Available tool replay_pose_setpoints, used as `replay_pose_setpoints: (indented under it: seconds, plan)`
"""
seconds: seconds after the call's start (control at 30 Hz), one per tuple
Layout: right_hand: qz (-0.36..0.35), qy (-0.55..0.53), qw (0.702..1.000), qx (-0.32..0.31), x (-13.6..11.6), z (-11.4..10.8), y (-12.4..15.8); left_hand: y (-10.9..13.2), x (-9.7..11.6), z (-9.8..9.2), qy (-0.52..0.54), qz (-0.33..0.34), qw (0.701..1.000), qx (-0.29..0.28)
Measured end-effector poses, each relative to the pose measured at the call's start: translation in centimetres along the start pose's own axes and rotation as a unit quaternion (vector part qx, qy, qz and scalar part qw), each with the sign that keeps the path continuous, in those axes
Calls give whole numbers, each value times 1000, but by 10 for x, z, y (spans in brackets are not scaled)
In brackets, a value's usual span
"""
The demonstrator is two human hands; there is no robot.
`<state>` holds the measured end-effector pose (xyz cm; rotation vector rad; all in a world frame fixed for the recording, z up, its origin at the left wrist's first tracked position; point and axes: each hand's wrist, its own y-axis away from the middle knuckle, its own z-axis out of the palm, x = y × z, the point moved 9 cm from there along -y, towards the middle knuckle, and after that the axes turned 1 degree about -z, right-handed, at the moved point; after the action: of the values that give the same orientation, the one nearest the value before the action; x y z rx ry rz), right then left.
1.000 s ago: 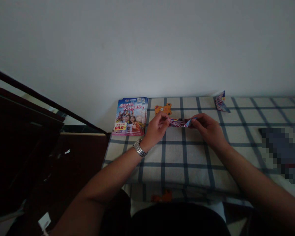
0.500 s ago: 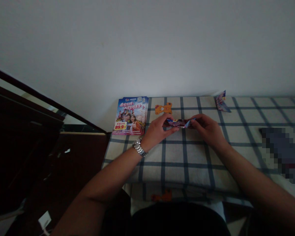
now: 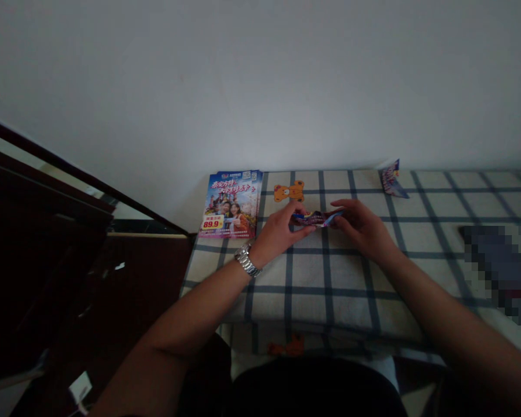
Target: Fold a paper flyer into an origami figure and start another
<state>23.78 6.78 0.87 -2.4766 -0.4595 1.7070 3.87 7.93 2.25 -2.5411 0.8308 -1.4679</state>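
Between my hands is a small folded flyer point(image 3: 315, 219), printed in blue, red and purple. My left hand point(image 3: 281, 227), with a metal watch on the wrist, grips its left end between thumb and fingers. At the other end, my right hand point(image 3: 362, 227) pinches the paper, its thumb below a light-blue flap and its fingers behind. The fingertips partly hide both ends. A stack of flyers point(image 3: 230, 205) with the same colours lies to the left of my left hand. Another folded flyer point(image 3: 393, 179) stands tilted near the wall, beyond my right hand.
A blue-checked cloth point(image 3: 306, 272) with a printed bear covers the table. The white wall point(image 3: 286, 87) runs along its back edge. A dark blurred object point(image 3: 499, 266) lies at the right. Dark furniture point(image 3: 35, 243) stands on the left.
My right hand has shifted slightly left, and its index finger is raised and reaches further over the folded flyer. The flyer has tilted a little. My left hand is almost unmoved.
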Motion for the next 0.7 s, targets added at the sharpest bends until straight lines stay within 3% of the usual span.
replay_pose_setpoints:
  seconds: [0.7]
  plan:
    - [0, -1, 1000, 4, 6, 0, 0, -1, -4, 1, 18, -5, 1000, 10]
